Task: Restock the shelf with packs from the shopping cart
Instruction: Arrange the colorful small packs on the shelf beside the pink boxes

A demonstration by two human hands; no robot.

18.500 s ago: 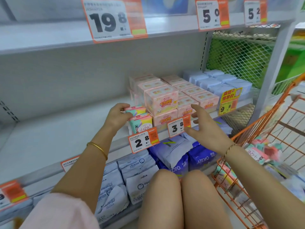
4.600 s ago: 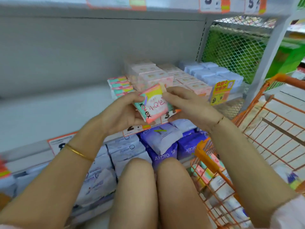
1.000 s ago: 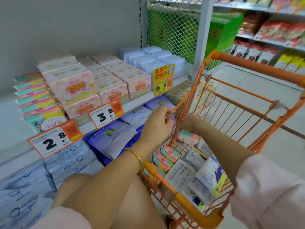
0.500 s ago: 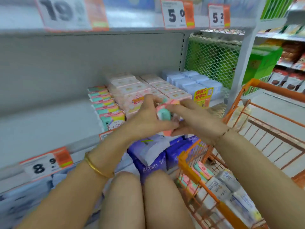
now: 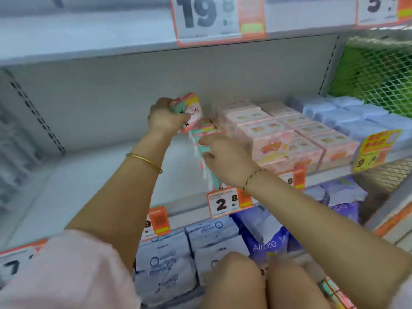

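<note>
Pink and teal, the pack point(image 5: 189, 109) sits in the left hand point(image 5: 165, 119), whose fingers are curled round it, just above the back end of the row of similar packs point(image 5: 206, 130) standing on the grey shelf point(image 5: 89, 175). The right hand point(image 5: 225, 153) touches this row with its fingertips, but the blur hides whether they pinch a pack or only press. Pink boxes point(image 5: 265, 134) stand just to the right of the row.

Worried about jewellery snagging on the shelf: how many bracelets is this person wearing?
2. A gold bangle sits on the left forearm, and a thin braided bracelet on the right wrist. No others show on the bare forearms.
</note>
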